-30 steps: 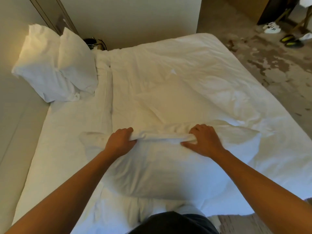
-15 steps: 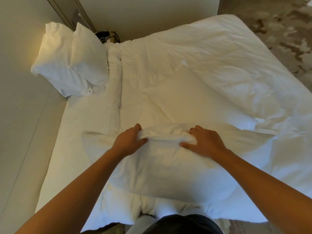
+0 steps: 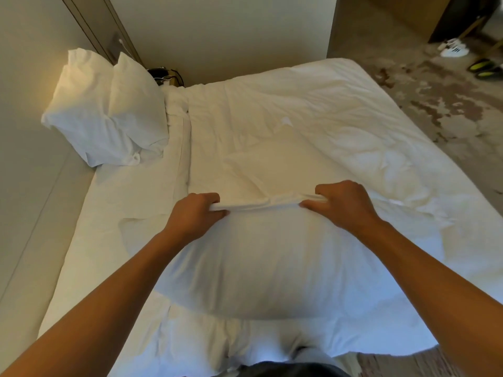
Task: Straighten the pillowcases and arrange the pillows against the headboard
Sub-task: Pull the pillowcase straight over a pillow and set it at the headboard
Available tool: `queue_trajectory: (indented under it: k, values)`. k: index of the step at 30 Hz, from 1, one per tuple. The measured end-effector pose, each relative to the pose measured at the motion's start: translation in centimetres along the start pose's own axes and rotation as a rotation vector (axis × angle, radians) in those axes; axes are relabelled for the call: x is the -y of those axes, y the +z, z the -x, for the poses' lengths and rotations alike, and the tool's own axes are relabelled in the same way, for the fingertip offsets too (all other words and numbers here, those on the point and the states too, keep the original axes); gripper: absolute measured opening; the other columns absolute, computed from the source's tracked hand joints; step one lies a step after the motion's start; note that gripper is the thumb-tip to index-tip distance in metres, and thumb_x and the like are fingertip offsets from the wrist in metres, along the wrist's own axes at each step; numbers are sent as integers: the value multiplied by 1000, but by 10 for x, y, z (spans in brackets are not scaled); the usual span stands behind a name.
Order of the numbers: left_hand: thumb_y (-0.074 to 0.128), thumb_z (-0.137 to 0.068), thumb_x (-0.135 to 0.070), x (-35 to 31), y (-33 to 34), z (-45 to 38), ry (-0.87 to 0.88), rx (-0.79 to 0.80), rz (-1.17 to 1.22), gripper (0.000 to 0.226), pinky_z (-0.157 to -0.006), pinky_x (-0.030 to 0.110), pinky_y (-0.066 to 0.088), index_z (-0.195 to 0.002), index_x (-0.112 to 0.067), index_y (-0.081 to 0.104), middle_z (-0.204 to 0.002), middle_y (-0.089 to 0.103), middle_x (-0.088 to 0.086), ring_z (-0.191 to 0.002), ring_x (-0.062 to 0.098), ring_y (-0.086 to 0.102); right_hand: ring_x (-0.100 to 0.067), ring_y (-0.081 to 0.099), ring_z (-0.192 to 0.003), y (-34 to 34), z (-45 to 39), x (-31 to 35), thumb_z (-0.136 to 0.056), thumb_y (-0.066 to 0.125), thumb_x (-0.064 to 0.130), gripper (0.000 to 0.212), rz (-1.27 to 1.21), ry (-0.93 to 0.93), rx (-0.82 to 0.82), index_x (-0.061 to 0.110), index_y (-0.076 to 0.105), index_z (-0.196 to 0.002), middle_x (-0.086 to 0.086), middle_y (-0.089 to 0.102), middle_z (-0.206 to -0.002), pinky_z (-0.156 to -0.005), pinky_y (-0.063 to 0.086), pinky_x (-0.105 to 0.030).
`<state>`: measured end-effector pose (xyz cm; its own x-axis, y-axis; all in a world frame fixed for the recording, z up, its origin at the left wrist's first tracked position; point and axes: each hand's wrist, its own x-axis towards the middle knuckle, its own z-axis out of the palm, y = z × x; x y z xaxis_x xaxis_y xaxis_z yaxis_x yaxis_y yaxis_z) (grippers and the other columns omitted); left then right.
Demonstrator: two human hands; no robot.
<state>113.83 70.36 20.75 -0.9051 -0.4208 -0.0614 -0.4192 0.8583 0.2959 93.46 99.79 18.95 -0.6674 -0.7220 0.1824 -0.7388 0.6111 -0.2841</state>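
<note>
A white pillow (image 3: 261, 265) lies across the near part of the bed, right in front of me. My left hand (image 3: 194, 213) and my right hand (image 3: 341, 204) each grip the far edge of its pillowcase, bunched into a taut ridge (image 3: 264, 206) between them. Two more white pillows (image 3: 106, 118) lean upright against the headboard (image 3: 24, 164) at the far left, side by side.
The bed carries a wrinkled white duvet (image 3: 313, 126). A wall runs along the bed's far side. Cables sit in the far corner (image 3: 163, 76). Patterned carpet (image 3: 441, 104) lies to the right, with shoes (image 3: 454, 49) near the back.
My hands have moved apart along the pillowcase edge, pulling the bunched fabric into a longer, tighter ridge. The camera has tilted and shows more of the floor again.
</note>
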Motion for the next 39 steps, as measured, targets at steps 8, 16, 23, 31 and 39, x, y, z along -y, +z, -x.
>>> queue_trajectory:
  k: [8,16,23,31,39]
  values:
    - [60,-94,-52,11,-8,-5,-11,-9,-20,35,-59,31,40,-75,-23,55,-71,60,-3,-68,23,59,-25,63,-74,-29,-23,21,-91,65,64,45,-26,75,101,24,56,-73,5,58,-68,-63,46,-36]
    - [54,-95,-44,1,18,6,63,84,-3,22,-58,30,37,-94,-23,50,-73,55,-6,-67,22,57,-25,65,-80,11,31,-2,-106,47,49,34,38,198,-21,22,62,-91,4,63,-86,-63,41,-33]
    - [51,-101,-22,8,-3,2,156,-40,-97,23,-64,38,47,-85,-11,63,-80,56,3,-79,24,52,-25,58,-88,-7,31,11,-99,68,38,22,91,129,-197,19,74,-91,0,65,-96,-75,46,-39]
    - [49,-103,-26,7,-9,8,88,-13,15,24,-64,36,48,-90,-15,65,-83,64,-1,-76,21,59,-20,52,-54,-8,34,20,-101,62,46,37,-81,227,-160,20,51,-77,6,51,-55,-67,51,-36]
    - [55,-102,-28,10,-5,20,50,75,254,23,-64,35,49,-84,-17,63,-69,60,-4,-66,20,60,-17,62,-49,3,37,13,-105,47,49,33,-346,328,-19,21,38,-89,-4,60,-59,-54,54,-41]
